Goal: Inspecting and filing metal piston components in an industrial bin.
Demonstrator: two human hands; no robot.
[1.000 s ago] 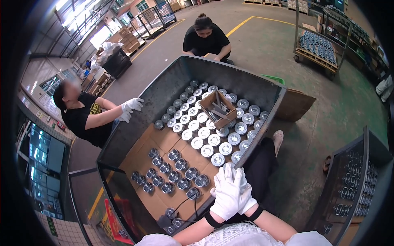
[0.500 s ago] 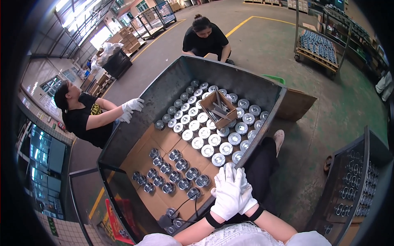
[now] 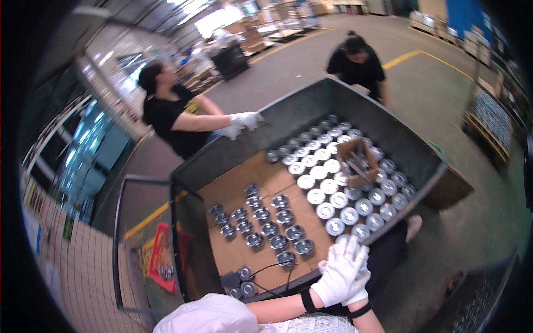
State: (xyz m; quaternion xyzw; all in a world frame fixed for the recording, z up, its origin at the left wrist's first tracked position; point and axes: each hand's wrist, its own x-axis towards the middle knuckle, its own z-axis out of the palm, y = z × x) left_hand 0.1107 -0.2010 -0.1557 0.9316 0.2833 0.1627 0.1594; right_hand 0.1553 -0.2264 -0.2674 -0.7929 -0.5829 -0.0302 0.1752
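Observation:
My left hand, in a white glove with a black wristband, lies over my right hand, gloved the same way. Both rest at the near right rim of a dark metal bin, fingers stretched out; the left covers much of the right. Neither hand visibly holds anything. Just beyond the fingertips, rows of silver metal pistons stand close together on the bin's cardboard-lined floor. To the left, a looser group of pistons sits on bare cardboard.
A small cardboard box of metal pieces sits on the pistons. A gloved co-worker touches the bin's left rim; another person is beyond its far corner. A red crate is lower left, a loaded cart far right. Black cables cross the near corner.
The view has swung to the right-to-left sense, so the bin and people appear farther right. My hands stay stacked at the bin's rim. The far person's head and arms have shifted slightly.

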